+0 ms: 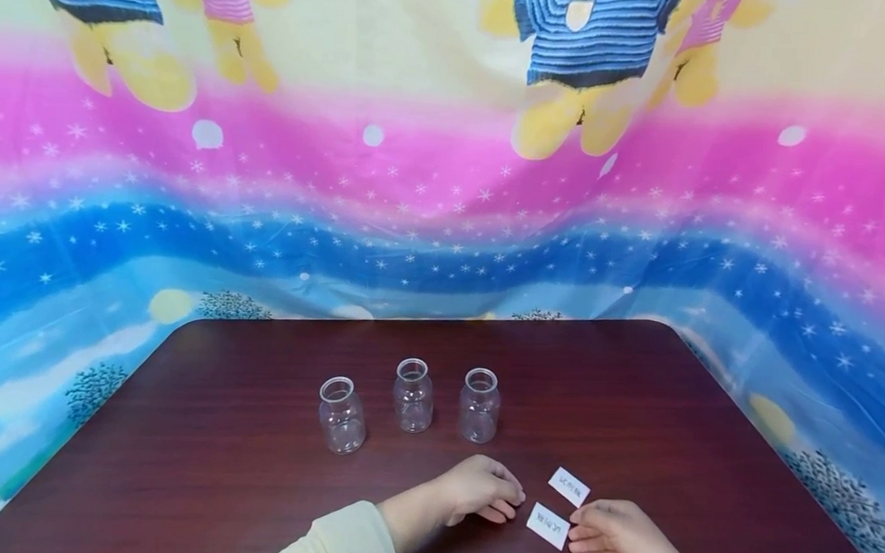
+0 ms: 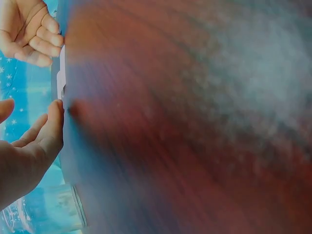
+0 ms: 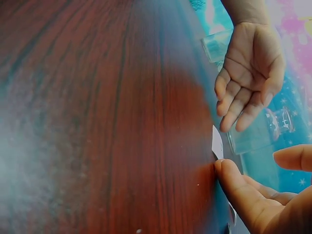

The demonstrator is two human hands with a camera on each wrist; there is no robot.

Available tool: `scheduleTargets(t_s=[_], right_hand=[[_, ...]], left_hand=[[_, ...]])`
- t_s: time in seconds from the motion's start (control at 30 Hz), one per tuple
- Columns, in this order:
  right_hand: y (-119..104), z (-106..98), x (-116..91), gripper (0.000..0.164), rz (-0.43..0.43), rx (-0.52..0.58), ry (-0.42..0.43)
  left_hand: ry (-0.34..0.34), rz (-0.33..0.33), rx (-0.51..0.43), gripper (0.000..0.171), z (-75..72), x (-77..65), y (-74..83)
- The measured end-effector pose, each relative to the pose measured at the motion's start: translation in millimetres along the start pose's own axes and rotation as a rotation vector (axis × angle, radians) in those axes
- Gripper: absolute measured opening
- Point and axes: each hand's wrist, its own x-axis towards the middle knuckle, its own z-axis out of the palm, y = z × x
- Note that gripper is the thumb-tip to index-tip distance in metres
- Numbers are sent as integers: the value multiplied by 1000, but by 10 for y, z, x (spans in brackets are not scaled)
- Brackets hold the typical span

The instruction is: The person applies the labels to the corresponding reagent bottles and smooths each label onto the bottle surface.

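Observation:
Two small white cards with dark handwriting lie on the table: a farther card (image 1: 569, 487) and a nearer card (image 1: 548, 526). My right hand (image 1: 616, 538) is just right of them, its fingertips right at the nearer card's edge, fingers relaxed. On the other side my left hand (image 1: 479, 491) rests low over the table, fingers loosely bent and holding nothing. In the right wrist view, the left hand (image 3: 251, 73) shows its palm, thumb apart from the fingers. The left wrist view has the right hand (image 2: 31, 34) opposite, fingers loosely extended.
Three clear open glass jars stand upright beyond the hands: a left jar (image 1: 342, 417), a middle jar (image 1: 414, 396) and a right jar (image 1: 479, 405). The dark red-brown wooden table (image 1: 216, 432) ends against a colourful printed cloth (image 1: 418, 167).

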Motion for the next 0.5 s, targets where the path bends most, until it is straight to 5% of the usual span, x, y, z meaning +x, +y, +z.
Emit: scheduleTargets(t_s=[0.5], right_hand=[[-32, 17, 43, 24, 0, 39, -77]], left_hand=[[68, -27, -89, 10, 116, 3, -35]])
